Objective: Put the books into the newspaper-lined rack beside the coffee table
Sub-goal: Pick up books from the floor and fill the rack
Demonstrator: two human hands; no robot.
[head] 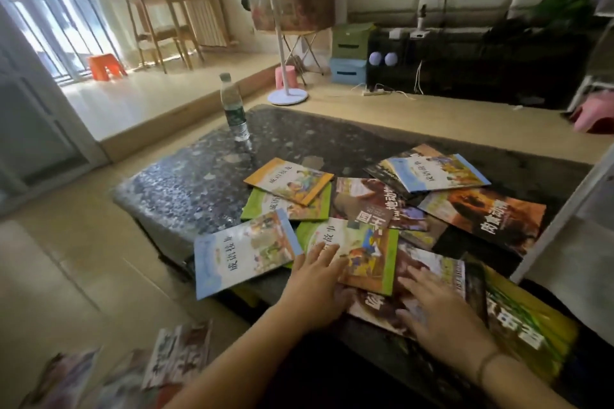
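Several thin picture books lie scattered on the dark speckled coffee table [206, 176]. My left hand [315, 279] rests flat, fingers spread, on a green-bordered book [362, 252] at the near edge. On a brown-covered book [432, 271] just to the right, my right hand [432, 305] lies flat and holds nothing. A blue-bordered book [242, 252] overhangs the table's left near corner. An orange-bordered book [289, 180] sits on another green one farther back. The newspaper-lined rack [176, 355] shows at the bottom left on the floor, blurred.
A plastic water bottle [233, 108] stands at the table's far left. A yellow-green book [528, 322] lies at the near right. A white fan stand [287, 96] is on the floor beyond. A white shelf frame [564, 202] borders the table's right side.
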